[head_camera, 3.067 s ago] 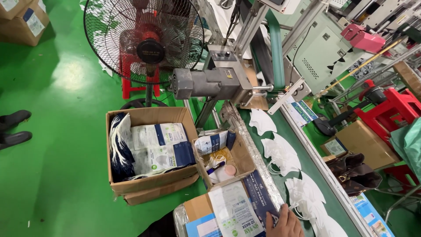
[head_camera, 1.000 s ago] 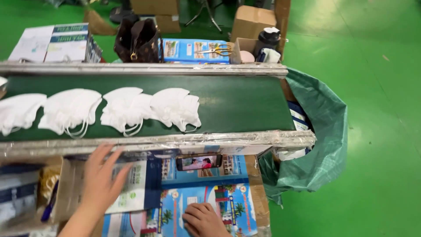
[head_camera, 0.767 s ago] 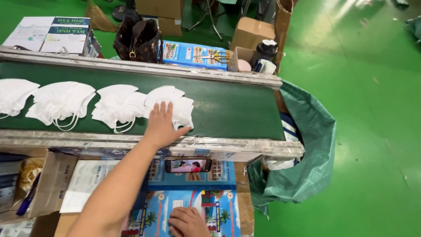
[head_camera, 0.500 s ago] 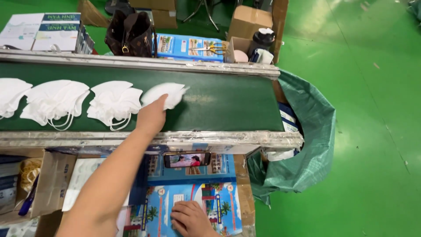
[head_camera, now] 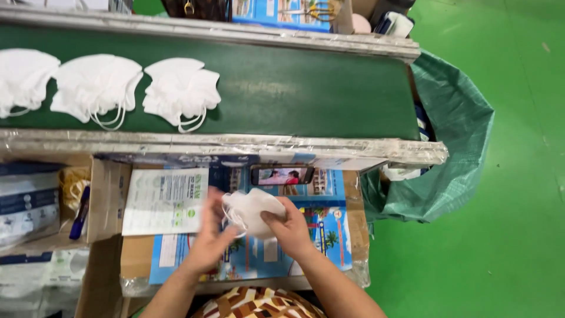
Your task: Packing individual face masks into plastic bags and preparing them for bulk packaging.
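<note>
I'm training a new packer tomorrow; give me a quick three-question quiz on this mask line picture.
1. True or false: both hands, left hand and right hand, are on one mask.
2. How many masks lie on the belt?
3. The phone sits: A) on the belt, B) just under the belt's near rail, C) in the green bag.

Key: 1 true; 2 three in view, the leftmost cut off by the frame; 3 B.

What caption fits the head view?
Both hands, left and right, hold a white mask below the green belt.
</note>
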